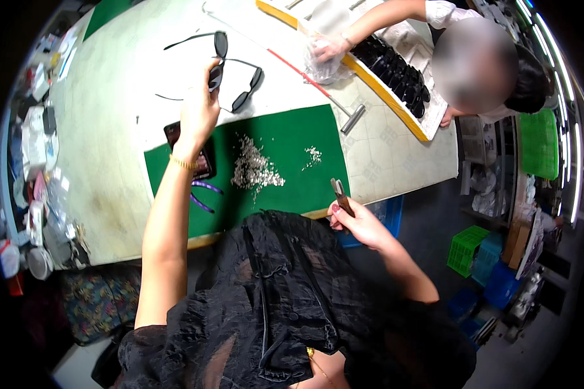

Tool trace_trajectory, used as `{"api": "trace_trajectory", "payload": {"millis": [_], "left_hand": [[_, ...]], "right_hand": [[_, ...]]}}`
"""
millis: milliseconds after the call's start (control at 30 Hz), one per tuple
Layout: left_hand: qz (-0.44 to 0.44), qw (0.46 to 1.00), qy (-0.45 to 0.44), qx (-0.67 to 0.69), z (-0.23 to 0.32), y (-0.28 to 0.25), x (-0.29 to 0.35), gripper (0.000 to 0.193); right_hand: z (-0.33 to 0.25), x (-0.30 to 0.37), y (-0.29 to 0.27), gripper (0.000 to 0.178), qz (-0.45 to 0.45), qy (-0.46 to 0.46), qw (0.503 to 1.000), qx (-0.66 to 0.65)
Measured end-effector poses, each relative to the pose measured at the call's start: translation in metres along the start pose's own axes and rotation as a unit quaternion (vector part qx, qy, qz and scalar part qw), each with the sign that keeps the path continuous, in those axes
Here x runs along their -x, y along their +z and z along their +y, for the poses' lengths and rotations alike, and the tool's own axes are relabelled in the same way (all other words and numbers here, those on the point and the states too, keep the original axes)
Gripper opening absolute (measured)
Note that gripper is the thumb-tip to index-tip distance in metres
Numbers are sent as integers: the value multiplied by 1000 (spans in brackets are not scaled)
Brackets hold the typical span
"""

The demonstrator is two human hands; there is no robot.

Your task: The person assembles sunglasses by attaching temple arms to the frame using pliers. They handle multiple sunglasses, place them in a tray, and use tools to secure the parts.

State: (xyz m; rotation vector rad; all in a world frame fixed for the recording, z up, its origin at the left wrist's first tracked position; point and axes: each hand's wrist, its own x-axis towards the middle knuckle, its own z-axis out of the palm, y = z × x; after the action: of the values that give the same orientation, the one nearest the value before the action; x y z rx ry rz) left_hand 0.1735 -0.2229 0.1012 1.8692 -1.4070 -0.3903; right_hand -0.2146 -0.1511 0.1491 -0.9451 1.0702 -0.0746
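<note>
My left hand [202,107] reaches over the table with its fingers closed on a pair of black sunglasses [220,44], whose temples stretch to the left. A second pair of dark sunglasses [242,102] lies right beside it, to the right. At the near edge of the green mat [292,126], my right hand [360,225] grips a small brown-handled tool [340,198] with a forked metal tip pointing up; its exact kind is unclear. A heap of tiny silvery pieces [253,168] is spread on the mat, and a smaller cluster [311,157] sits to its right.
A phone [205,166] and purple-handled pliers [204,188] lie by my left forearm. Beyond the mat is a red rod with a metal crosspiece [353,120]. A co-worker's hand [331,48] touches a plastic bag beside a yellow-edged tray [396,107] of dark sunglasses.
</note>
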Motion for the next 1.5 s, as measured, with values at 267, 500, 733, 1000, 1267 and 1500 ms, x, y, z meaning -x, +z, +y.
{"api": "trace_trajectory", "payload": {"millis": [267,500,733,1000,1267,1500], "left_hand": [[-237,948,-120,-177,-69,53,-65,37],[-292,952,-87,-22,114,105,-127,41],[-352,935,-40,-28,134,155,-110,39],[-336,931,-119,-72,67,127,-6,35],[-257,965,-11,48,111,136,-15,21],[-96,982,157,39,137,260,-174,34]], "right_hand": [[66,-29,-21,23,168,31,982,-83],[76,-68,-41,18,218,-36,975,22],[76,-76,-54,10,263,-87,961,-8],[61,-82,-42,13,257,-131,936,201],[46,-124,-30,27,281,-240,811,453],[63,-122,-30,25,301,-232,840,386]]}}
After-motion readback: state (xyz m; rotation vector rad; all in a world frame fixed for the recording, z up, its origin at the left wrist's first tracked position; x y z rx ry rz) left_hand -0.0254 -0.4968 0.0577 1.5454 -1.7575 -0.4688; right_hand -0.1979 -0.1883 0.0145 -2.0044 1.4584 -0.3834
